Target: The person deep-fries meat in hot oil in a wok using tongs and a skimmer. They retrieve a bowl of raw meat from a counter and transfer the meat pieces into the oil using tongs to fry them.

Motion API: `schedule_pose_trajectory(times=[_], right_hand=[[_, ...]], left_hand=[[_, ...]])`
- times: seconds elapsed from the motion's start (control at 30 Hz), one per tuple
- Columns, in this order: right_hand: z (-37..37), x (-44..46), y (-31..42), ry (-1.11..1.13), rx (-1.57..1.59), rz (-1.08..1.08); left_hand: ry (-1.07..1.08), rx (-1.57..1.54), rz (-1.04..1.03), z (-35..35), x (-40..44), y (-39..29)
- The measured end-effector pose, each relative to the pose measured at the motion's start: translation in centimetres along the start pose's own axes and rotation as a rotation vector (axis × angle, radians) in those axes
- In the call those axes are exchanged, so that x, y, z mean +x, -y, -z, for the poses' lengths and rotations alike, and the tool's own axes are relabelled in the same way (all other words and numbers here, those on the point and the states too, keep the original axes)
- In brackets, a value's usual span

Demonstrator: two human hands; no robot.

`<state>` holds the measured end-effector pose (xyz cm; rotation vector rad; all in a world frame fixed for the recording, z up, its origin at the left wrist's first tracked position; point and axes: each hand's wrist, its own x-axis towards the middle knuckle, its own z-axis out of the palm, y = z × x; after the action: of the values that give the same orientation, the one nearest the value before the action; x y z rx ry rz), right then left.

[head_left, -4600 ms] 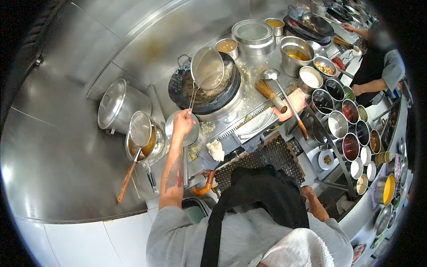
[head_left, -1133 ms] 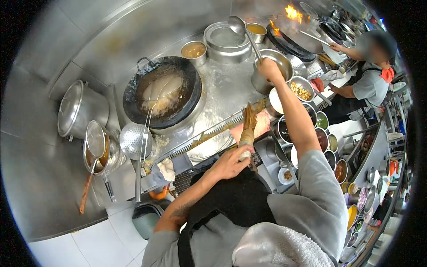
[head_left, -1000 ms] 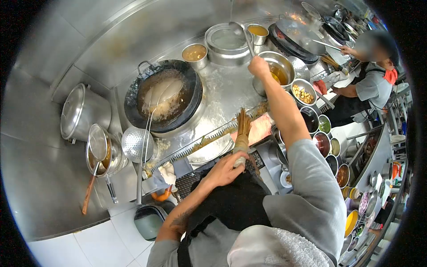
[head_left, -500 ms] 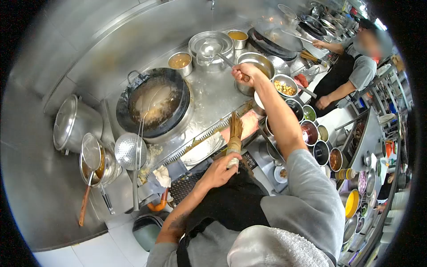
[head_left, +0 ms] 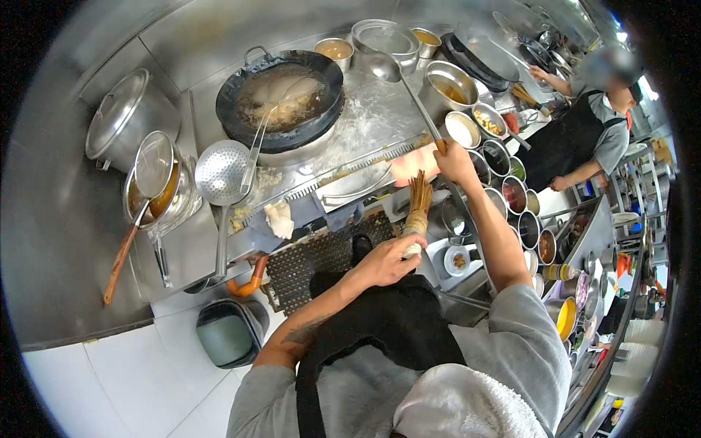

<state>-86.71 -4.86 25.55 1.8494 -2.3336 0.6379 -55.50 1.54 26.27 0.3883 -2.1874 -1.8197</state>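
My left hand, in front of the black apron, is closed round the bound grip of a bamboo wok brush, bristles pointing up and away. My right hand grips the long handle of a metal ladle. The ladle's bowl is over the far part of the steel cooktop, near a round metal pot. Left of it, a black wok holds bubbling liquid with something pale in it. Wire tongs or a similar tool reach from the wok onto a perforated skimmer.
A lidded pot and a fine strainer over a bowl stand at the left. Several ingredient containers line the right. A co-worker stands at another wok at the far right. A bin is on the floor.
My right hand has drawn back towards my body, with the ladle's bowl leaving the round pot's middle. The view has shifted, showing more floor. The brush stays in my left hand.
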Motion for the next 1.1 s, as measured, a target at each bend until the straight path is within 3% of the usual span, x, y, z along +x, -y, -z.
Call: schedule_pose_trajectory(times=[0.07, 0.1, 0.13, 0.2, 0.47, 0.53, 0.6, 0.63, 0.67, 0.73, 0.77, 0.8, 0.87, 1.0, 1.1], right_hand=[[1.2, -2.5, 1.2, 0.371, 0.999, -0.76], [1.7, -3.3, 0.8, 0.432, 1.204, -0.767], [-0.3, -4.1, -1.7, 0.456, 0.883, -0.684], [-3.3, -6.9, -1.7, 0.117, 0.079, -0.29], [-8.9, -10.1, -1.9, 0.244, -0.171, -0.47], [-7.4, -8.5, -0.9, 0.154, -0.124, -0.493], [-6.0, -6.8, -0.3, 0.234, 0.381, -0.589], [-6.6, -6.4, -1.1, 0.343, 0.528, -0.598], [-5.4, -6.0, 0.0, 0.447, 0.805, -0.743], [-7.6, -6.9, -2.8, 0.308, 0.695, -0.482], [-5.9, -6.6, -1.9, 0.163, 0.732, -0.519], [-3.8, -6.1, -1.4, 0.228, 0.986, -0.747], [-0.4, -5.2, -1.0, 0.244, 1.136, -0.933], [-0.8, -5.0, -2.6, 0.315, 1.106, -0.912], [-5.0, -2.3, -3.9, 0.49, 1.507, -0.953]], left_hand=[[-0.013, 0.001, 0.0, -0.2, -0.9, 0.2], [-0.004, 0.003, 0.011, -0.2, -1.3, 0.3], [-0.03, -0.015, 0.015, -0.3, -1.8, 0.4], [-0.057, -0.022, 0.02, 0.0, -2.0, 0.5], [-0.155, 0.042, 0.071, 1.2, 0.8, 0.5], [-0.174, 0.09, 0.087, 2.1, 3.3, 0.1], [-0.205, 0.187, 0.134, 2.8, 6.5, -0.1], [-0.246, 0.292, 0.049, 2.9, 8.5, 0.5], [-0.242, 0.296, 0.053, 2.8, 10.1, -0.4], [-0.178, 0.338, 0.172, 3.0, 13.4, -2.6], [-0.187, 0.257, 0.14, 3.1, 14.5, -3.4], [-0.191, 0.262, 0.145, 3.2, 15.3, -4.2], [-0.2, 0.421, 0.15, 3.1, 16.3, -5.2], [-0.354, 0.749, 0.221, 3.0, 19.9, -0.7], [-0.338, 0.735, 0.282, 3.4, 22.0, 3.0]])
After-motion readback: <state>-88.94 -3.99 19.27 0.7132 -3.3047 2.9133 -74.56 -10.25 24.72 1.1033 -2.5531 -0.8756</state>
